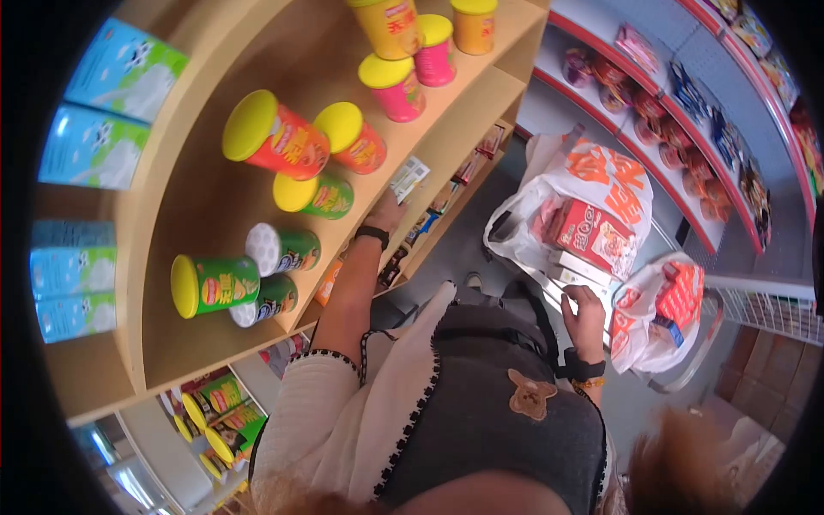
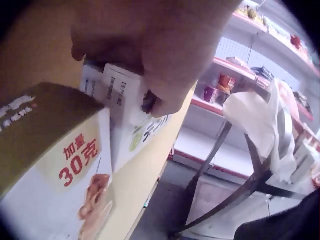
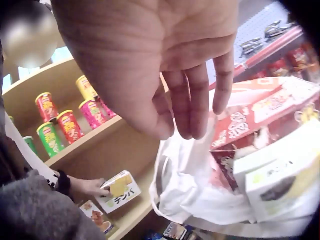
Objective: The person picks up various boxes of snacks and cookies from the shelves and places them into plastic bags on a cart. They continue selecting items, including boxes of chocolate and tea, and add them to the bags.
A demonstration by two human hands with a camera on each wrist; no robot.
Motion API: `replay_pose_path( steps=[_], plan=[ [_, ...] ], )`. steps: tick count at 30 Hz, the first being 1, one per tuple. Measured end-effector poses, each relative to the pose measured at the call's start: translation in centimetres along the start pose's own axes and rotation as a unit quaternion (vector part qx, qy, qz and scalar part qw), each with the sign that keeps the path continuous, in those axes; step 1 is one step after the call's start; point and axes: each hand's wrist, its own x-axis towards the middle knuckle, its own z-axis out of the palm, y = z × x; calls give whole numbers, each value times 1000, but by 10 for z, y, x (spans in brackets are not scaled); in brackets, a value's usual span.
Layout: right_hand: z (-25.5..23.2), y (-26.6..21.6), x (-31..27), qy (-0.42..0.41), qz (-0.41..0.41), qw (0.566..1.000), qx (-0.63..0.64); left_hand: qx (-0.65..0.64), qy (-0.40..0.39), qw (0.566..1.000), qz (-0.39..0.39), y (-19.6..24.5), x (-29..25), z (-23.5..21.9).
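At the lower shelf (image 1: 463, 112) my left hand (image 1: 386, 212) grips a small white snack box (image 3: 119, 191) with a yellow picture and Japanese lettering. In the left wrist view a finger of this hand (image 2: 165, 60) lies on the front of the white box (image 2: 125, 112). Beside it stands a brown-topped box (image 2: 55, 135) with red print. My right hand (image 3: 155, 65) hangs over a white plastic bag (image 3: 180, 180), fingers loosely bent and holding nothing. In that bag lie a red box (image 1: 592, 236) and white boxes (image 3: 285, 185).
Chip cans (image 1: 275, 137) with mostly yellow lids line the shelf above my left hand. A second bag (image 1: 657, 322) sits on the cart (image 1: 687, 369) on my right. Red-edged store racks (image 1: 678, 189) stand beyond, and blue milk cartons (image 1: 94, 142) are at far left.
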Motion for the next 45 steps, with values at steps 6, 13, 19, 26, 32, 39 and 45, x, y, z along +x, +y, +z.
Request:
replay_pose_path(
  steps=[6, 13, 19, 26, 32, 39, 45],
  plan=[
    [22, 30, -33, 1, 117, 993, 29, 162, -50, 984, -62, -36, 22, 59],
    [19, 63, -19, -8, 213, 977, 6, 188, -76, 978, -54, 3, 4, 6],
    [10, 110, -3, 43, 173, 978, -113, -34, 193, 955, 223, 35, -25, 1],
    [26, 128, -8, -12, 44, 964, -263, -161, 55, 909, 380, 148, -105, 34],
    [10, 139, -8, -21, -15, 988, -152, -224, -55, 891, 391, 225, -139, 30],
    [-86, 112, 4, -74, 117, 900, 413, -442, -242, 804, 316, 281, -145, 9],
    [-102, 124, 26, -103, 184, 779, 591, -678, -330, 644, 132, 326, -172, -11]
  ],
)
